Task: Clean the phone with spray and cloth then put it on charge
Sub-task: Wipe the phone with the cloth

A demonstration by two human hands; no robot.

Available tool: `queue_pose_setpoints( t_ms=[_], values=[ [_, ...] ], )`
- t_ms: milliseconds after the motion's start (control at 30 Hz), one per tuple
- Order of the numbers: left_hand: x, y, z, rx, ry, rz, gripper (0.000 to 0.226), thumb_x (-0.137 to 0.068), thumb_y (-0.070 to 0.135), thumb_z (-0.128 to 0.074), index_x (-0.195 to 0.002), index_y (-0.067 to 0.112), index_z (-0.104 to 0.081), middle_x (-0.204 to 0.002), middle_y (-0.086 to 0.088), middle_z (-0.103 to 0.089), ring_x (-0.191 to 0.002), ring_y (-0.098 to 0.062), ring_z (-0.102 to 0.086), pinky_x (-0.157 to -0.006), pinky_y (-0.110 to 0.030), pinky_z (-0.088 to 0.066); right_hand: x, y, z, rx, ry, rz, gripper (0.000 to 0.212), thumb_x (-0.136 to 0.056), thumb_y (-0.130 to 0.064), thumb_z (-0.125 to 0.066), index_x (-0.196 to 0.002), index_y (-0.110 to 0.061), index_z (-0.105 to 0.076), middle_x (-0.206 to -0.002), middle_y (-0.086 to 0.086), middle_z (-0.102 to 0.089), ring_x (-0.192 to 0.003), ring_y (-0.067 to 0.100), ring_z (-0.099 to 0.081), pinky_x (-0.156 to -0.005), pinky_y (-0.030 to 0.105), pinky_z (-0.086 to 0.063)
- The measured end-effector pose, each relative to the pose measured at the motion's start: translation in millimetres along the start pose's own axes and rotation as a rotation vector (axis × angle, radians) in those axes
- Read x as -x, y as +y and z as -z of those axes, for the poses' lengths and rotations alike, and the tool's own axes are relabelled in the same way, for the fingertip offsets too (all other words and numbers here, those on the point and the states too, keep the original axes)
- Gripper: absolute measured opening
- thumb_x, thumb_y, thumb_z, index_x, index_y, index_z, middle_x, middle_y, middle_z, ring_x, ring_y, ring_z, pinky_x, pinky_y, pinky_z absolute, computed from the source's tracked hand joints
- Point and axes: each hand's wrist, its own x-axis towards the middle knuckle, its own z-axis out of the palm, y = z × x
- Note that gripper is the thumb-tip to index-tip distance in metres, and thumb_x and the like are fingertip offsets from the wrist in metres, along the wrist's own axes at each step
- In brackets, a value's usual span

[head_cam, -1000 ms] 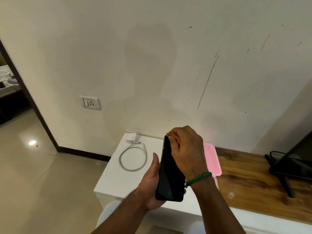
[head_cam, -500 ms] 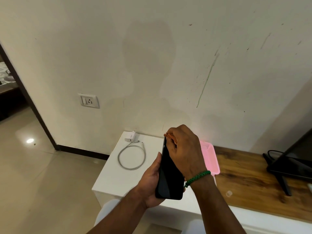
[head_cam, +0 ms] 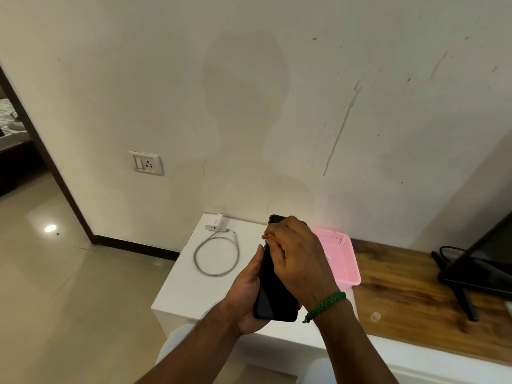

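Note:
A black phone (head_cam: 273, 297) stands upright in front of me, gripped from the left and below by my left hand (head_cam: 248, 295). My right hand (head_cam: 297, 261) lies over the phone's upper half, its fingers bunched on an orange cloth (head_cam: 268, 236) of which only a small edge shows. The white charger plug (head_cam: 214, 223) and its looped grey cable (head_cam: 216, 256) lie on the white cabinet top (head_cam: 182, 295) behind my hands. No spray bottle is in sight.
A wall socket with switch (head_cam: 146, 163) sits on the wall left of the cabinet. A pink basket (head_cam: 342, 261) stands right of my hands. Further right are a wooden surface (head_cam: 401, 297), a small clear cap (head_cam: 375, 316) and a dark screen on a stand (head_cam: 476, 270). A doorway (head_cam: 16, 139) opens at left.
My right hand with the cloth has slid a little down the phone, uncovering its top edge. The left hand keeps its grip.

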Motion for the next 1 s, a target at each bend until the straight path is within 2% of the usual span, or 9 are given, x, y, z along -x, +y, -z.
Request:
queue_pose_setpoints(
  t_ms=[100, 167, 233, 433, 533, 633, 767, 900, 1000],
  values=[
    [1.2, 1.7, -2.2, 0.001, -0.020, -0.007, 0.056, -0.073, 0.063, -0.063, -0.113, 0.026, -0.070, -0.113, -0.009, -0.071, -0.105, -0.028, -0.067, -0.087, -0.042, -0.054, 5.0, -1.0, -0.9, -0.002, -0.005, 0.005, 0.011, -0.084, -0.003, -0.059, -0.090, -0.006, -0.068, -0.089, 0.007, -0.063, -0.077, 0.019, -0.059, -0.069, 0.025, -0.047],
    [0.6, 2.4, -2.4, -0.012, -0.019, -0.026, 0.063, -0.068, 0.064, -0.069, -0.118, 0.025, -0.068, -0.118, -0.011, -0.068, -0.110, -0.030, -0.064, -0.096, -0.047, -0.050, 8.9, -1.0, -2.0, -0.009, -0.023, 0.011, 0.011, -0.086, -0.006, -0.057, -0.091, -0.007, -0.067, -0.089, 0.007, -0.063, -0.077, 0.017, -0.059, -0.070, 0.021, -0.045],
    [-0.5, 2.5, -0.9, -0.032, -0.016, -0.033, 0.062, -0.070, 0.066, -0.065, -0.117, 0.026, -0.068, -0.117, -0.011, -0.068, -0.111, -0.030, -0.063, -0.101, -0.049, -0.043, 13.0, -0.4, -2.6, -0.013, -0.045, 0.007, 0.013, -0.088, -0.009, -0.055, -0.093, -0.008, -0.067, -0.090, 0.006, -0.063, -0.078, 0.016, -0.058, -0.071, 0.021, -0.047],
    [2.0, 3.9, -0.9, -0.047, -0.029, -0.017, 0.057, -0.076, 0.067, -0.050, -0.111, 0.027, -0.071, -0.111, -0.010, -0.071, -0.105, -0.029, -0.066, -0.105, -0.053, -0.037, 19.5, 2.9, 1.6, -0.009, -0.107, 0.002, 0.017, -0.090, -0.018, -0.049, -0.092, -0.012, -0.064, -0.092, 0.003, -0.059, -0.079, 0.014, -0.053, -0.070, 0.022, -0.047],
    [2.9, 4.2, -3.2, -0.025, -0.023, -0.026, 0.057, -0.080, 0.064, -0.048, -0.116, 0.026, -0.069, -0.112, -0.010, -0.070, -0.105, -0.028, -0.066, -0.099, -0.047, -0.045, 17.9, 5.2, 6.4, -0.008, -0.059, -0.013, 0.013, -0.088, -0.016, -0.051, -0.089, -0.011, -0.064, -0.088, 0.003, -0.059, -0.076, 0.013, -0.052, -0.068, 0.019, -0.041],
    [2.6, 4.8, -4.6, -0.020, -0.027, -0.019, 0.054, -0.082, 0.063, -0.044, -0.113, 0.027, -0.071, -0.108, -0.007, -0.073, -0.097, -0.024, -0.069, -0.086, -0.040, -0.054, 10.9, 6.8, 11.1, -0.045, 0.077, -0.027, 0.009, -0.085, -0.009, -0.055, -0.087, -0.010, -0.064, -0.087, 0.003, -0.060, -0.076, 0.014, -0.054, -0.069, 0.021, -0.044],
    [2.9, 2.6, -6.8, -0.009, -0.039, -0.015, 0.053, -0.082, 0.062, -0.045, -0.109, 0.026, -0.072, -0.103, -0.007, -0.074, -0.092, -0.024, -0.070, -0.080, -0.040, -0.056, -2.2, 6.1, 12.3, -0.036, 0.202, -0.038, 0.011, -0.086, -0.007, -0.057, -0.091, -0.006, -0.066, -0.088, 0.006, -0.061, -0.078, 0.019, -0.058, -0.070, 0.024, -0.046],
    [1.9, 1.1, -6.3, 0.007, -0.025, -0.017, 0.053, -0.080, 0.061, -0.047, -0.108, 0.024, -0.073, -0.105, -0.010, -0.073, -0.093, -0.027, -0.070, -0.081, -0.042, -0.055, -9.4, 5.4, 8.3, -0.027, 0.221, -0.023, 0.009, -0.086, -0.006, -0.060, -0.092, -0.005, -0.067, -0.088, 0.009, -0.062, -0.080, 0.022, -0.059, -0.070, 0.034, -0.051],
    [1.5, 0.9, -5.4, 0.021, -0.017, -0.025, 0.052, -0.077, 0.060, -0.049, -0.104, 0.023, -0.075, -0.102, -0.011, -0.074, -0.090, -0.028, -0.071, -0.076, -0.040, -0.056, -10.1, 5.1, 1.9, -0.015, 0.232, -0.011, 0.007, -0.086, -0.007, -0.061, -0.088, -0.004, -0.067, -0.086, 0.009, -0.062, -0.078, 0.024, -0.059, -0.067, 0.037, -0.051]
  ],
)
